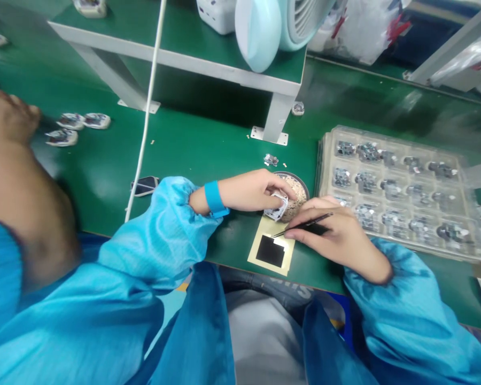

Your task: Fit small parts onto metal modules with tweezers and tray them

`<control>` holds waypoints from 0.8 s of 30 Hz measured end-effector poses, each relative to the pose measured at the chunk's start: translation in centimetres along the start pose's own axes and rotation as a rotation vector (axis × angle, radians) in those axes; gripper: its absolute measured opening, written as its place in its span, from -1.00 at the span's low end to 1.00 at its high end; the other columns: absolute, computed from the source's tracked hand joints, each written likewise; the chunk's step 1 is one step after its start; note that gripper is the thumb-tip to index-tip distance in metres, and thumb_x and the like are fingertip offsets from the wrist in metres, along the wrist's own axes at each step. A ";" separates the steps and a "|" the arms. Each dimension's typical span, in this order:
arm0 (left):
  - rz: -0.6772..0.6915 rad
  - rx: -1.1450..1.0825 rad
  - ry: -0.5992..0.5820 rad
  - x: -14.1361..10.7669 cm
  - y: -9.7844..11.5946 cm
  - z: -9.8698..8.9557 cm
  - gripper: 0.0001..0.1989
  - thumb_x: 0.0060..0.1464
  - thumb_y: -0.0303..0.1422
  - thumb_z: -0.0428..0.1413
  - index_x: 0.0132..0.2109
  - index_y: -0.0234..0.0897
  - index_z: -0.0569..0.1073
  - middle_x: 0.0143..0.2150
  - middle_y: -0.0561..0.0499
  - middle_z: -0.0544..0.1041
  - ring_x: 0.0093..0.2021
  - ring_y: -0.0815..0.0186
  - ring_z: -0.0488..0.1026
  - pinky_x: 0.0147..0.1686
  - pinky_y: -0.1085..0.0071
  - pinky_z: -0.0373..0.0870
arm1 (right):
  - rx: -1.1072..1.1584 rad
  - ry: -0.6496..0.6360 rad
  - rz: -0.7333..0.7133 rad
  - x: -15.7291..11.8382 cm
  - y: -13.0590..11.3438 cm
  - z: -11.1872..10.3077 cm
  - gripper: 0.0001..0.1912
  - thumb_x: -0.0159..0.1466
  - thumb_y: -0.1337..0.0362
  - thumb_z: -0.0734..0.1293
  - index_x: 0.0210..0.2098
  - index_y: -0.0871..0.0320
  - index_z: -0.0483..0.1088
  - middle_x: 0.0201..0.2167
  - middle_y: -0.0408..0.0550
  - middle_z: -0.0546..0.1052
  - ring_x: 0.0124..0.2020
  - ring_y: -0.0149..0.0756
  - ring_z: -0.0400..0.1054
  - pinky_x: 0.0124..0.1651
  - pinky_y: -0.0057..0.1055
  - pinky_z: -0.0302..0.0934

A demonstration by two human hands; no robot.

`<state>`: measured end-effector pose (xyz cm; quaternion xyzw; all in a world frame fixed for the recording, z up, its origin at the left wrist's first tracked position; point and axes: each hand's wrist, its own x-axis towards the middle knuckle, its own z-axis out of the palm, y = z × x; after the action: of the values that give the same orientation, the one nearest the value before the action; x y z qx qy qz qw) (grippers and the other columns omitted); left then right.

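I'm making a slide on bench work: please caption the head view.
The left hand holds a small white part while the right hand points a slim dark tool at a yellow sheet.

A white casing (279, 209) tilts just beside a yellow sheet (266, 228), dark tweezers (319, 218) pointing at its black patch (270, 252).
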<state>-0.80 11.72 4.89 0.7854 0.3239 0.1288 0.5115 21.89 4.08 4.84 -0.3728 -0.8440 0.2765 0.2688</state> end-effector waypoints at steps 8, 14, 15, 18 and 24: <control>-0.075 -0.103 0.005 0.2 -0.2 0.5 -0.80 0.08 -0.56 0.15 -0.13 -0.37 0.56 -0.24 -0.03 0.64 -0.32 0.40 0.52 -0.31 0.52 0.39 | 0.057 0.015 0.009 0.1 -0.2 -0.6 -0.96 0.29 0.25 0.49 -0.26 0.03 0.58 -0.31 -0.15 0.65 -0.22 -0.25 0.52 -0.04 -0.18 0.24; -0.062 -0.119 0.012 0.2 -0.5 0.5 -0.82 0.09 -0.50 0.20 -0.12 -0.36 0.58 -0.27 -0.02 0.63 -0.33 0.38 0.52 -0.30 0.49 0.40 | -0.007 0.015 0.008 0.1 -0.3 -0.1 -0.90 0.25 0.19 0.53 -0.26 0.04 0.60 -0.32 -0.14 0.65 -0.25 -0.26 0.51 -0.05 -0.18 0.21; -0.064 -0.124 0.012 0.2 -0.6 0.5 -0.81 0.09 -0.49 0.21 -0.12 -0.36 0.58 -0.30 0.00 0.62 -0.35 0.39 0.50 -0.32 0.49 0.39 | -0.007 0.013 0.003 0.1 -0.3 0.0 -0.90 0.25 0.19 0.53 -0.27 0.04 0.60 -0.33 -0.15 0.65 -0.26 -0.27 0.51 -0.06 -0.18 0.22; -0.069 -0.136 0.017 0.2 -0.6 0.6 -0.80 0.09 -0.46 0.22 -0.11 -0.37 0.57 -0.33 0.01 0.60 -0.39 0.40 0.48 -0.35 0.50 0.38 | -0.009 0.007 -0.001 0.1 -0.3 0.0 -0.91 0.27 0.18 0.52 -0.27 0.03 0.60 -0.32 -0.15 0.65 -0.25 -0.28 0.52 -0.05 -0.18 0.23; -0.104 -0.174 0.002 0.2 -0.5 0.6 -0.81 0.09 -0.44 0.22 -0.12 -0.37 0.57 -0.24 -0.06 0.65 -0.29 0.34 0.55 -0.29 0.47 0.42 | 0.026 -0.003 -0.008 0.2 -0.3 -0.5 -0.94 0.30 0.20 0.49 -0.28 0.03 0.59 -0.31 -0.14 0.66 -0.25 -0.26 0.53 -0.04 -0.17 0.26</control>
<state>-0.54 11.54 4.15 0.7200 0.3525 0.1306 0.5834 21.93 4.16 5.43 -0.3656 -0.8422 0.2869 0.2734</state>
